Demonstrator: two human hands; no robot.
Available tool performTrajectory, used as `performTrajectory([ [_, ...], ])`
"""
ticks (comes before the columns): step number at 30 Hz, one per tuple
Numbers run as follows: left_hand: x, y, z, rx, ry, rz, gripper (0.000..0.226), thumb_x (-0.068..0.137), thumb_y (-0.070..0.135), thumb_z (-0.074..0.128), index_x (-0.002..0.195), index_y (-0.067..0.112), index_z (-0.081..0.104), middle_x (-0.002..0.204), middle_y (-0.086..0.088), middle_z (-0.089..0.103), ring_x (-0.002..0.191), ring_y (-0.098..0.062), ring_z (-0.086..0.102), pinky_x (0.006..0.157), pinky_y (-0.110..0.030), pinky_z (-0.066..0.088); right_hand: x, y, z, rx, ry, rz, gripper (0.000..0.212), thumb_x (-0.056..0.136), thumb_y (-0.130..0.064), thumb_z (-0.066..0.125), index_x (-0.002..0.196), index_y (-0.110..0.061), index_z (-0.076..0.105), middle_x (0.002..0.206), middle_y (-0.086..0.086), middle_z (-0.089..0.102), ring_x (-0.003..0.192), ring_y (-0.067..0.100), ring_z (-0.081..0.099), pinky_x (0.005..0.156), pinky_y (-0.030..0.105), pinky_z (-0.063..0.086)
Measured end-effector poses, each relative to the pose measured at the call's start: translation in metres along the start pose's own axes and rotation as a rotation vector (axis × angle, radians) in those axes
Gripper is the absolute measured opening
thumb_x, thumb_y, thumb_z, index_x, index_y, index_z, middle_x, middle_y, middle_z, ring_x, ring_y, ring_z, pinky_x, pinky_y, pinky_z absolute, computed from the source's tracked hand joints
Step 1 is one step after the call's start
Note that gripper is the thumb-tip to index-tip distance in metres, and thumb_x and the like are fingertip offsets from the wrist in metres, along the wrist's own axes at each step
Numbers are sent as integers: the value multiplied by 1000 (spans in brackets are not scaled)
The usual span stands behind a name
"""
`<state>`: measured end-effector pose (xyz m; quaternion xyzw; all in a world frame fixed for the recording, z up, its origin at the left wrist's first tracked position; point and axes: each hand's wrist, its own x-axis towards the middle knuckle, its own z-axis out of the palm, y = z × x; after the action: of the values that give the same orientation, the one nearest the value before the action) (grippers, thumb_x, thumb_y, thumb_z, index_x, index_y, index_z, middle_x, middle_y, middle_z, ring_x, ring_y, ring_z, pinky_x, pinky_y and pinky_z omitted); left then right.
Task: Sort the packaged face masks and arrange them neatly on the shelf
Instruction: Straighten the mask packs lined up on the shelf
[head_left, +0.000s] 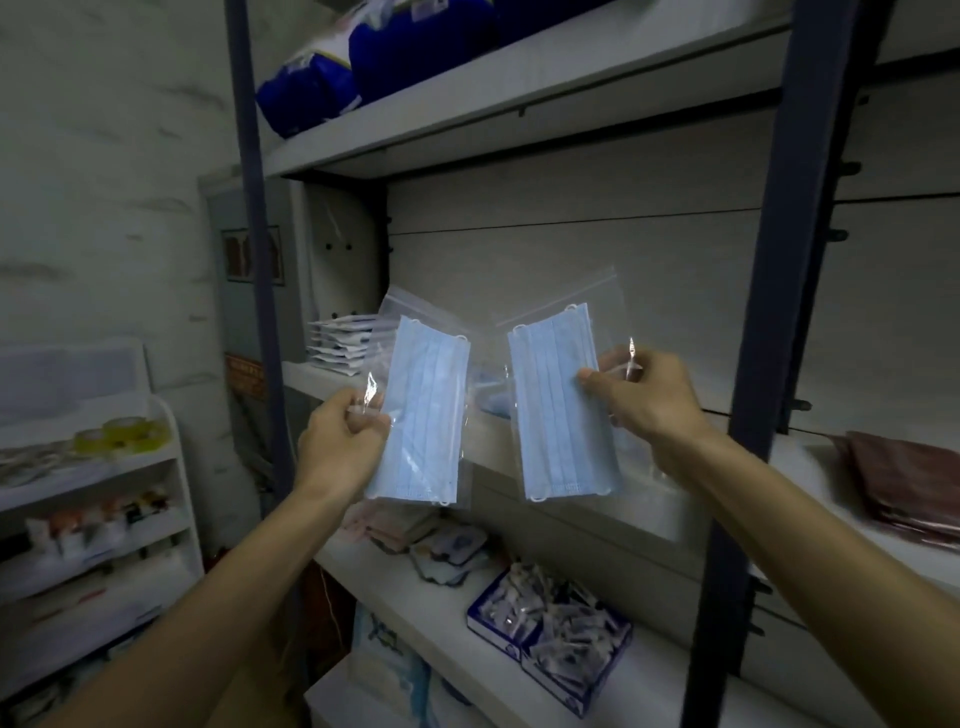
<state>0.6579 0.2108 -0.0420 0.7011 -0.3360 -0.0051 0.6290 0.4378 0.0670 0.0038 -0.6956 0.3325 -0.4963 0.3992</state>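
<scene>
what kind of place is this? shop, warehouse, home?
Probably a small stockroom, maybe a pharmacy or medical supply store. Metal shelving holds a stack of white packets, a blue box of small wrapped items and blue bulk packs. Each hand holds a bagged blue mask.

The room is dim. A metal rack (524, 98) with dark blue posts and pale boards stands before a grey panel wall (597, 270). At left, a white marbled wall (104, 156) and a small white cart (176, 457).
</scene>
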Motion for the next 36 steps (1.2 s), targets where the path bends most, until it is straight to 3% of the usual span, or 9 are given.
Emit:
performTrajectory([
  [6, 69, -8, 23, -114, -52, 36, 12, 89, 13, 58, 99, 19, 61, 91, 3, 64, 83, -15, 61, 68, -32, 52, 59, 9, 43, 10, 188, -9, 16, 86, -21, 71, 79, -17, 56, 80, -2, 60, 72, 16, 58, 59, 27, 45],
  [11, 112, -18, 44, -204, -97, 39, 15, 88, 11, 59, 93, 24, 60, 88, 5, 63, 79, -13, 60, 60, -24, 44, 84, 8, 58, -32, 276, -39, 13, 90, -25, 66, 92, -17, 57, 81, -8, 56, 70, 8, 56, 54, 24, 43],
  [16, 155, -26, 64, -277, -153, 49, 18, 89, 13, 60, 106, 19, 60, 85, 3, 62, 70, -11, 58, 52, -23, 40, 103, 6, 61, -141, 369, -95, 18, 88, -26, 69, 78, -27, 54, 80, -4, 60, 72, 11, 60, 66, 34, 54],
  [19, 177, -30, 75, -301, -225, 71, 17, 91, 12, 57, 106, 19, 59, 82, 3, 61, 62, -9, 54, 43, -16, 39, 113, 11, 62, -164, 414, -56, 16, 87, -26, 69, 78, -27, 56, 81, -6, 59, 74, 10, 60, 68, 35, 54],
  [23, 206, -38, 84, -328, -309, 100, 15, 91, 11, 57, 105, 17, 59, 85, 3, 63, 63, -8, 57, 45, -16, 41, 124, 15, 67, -177, 487, 12, 12, 86, -24, 71, 83, -23, 59, 85, -3, 60, 76, 13, 61, 73, 37, 54],
  [26, 229, -45, 87, -327, -372, 129, 11, 91, 10, 57, 102, 12, 57, 81, 6, 60, 63, -6, 54, 39, -9, 38, 132, 19, 73, -155, 580, 62, 15, 84, -20, 74, 79, -19, 60, 86, 4, 63, 67, 12, 59, 60, 27, 48],
  [29, 250, -52, 90, -352, -398, 128, 14, 91, 10, 58, 104, 13, 57, 80, 6, 57, 62, -8, 51, 45, -17, 39, 135, 23, 81, -96, 666, 130, 21, 83, -15, 76, 73, -18, 57, 81, 9, 62, 57, 12, 52, 50, 23, 39],
  [36, 282, -57, 113, -436, -477, 133, 18, 88, 5, 59, 105, 1, 59, 71, 3, 55, 56, -11, 46, 38, -9, 35, 132, 25, 106, -118, 685, 238, 18, 85, -15, 73, 97, -7, 62, 74, 2, 57, 62, 12, 54, 56, 26, 45],
])
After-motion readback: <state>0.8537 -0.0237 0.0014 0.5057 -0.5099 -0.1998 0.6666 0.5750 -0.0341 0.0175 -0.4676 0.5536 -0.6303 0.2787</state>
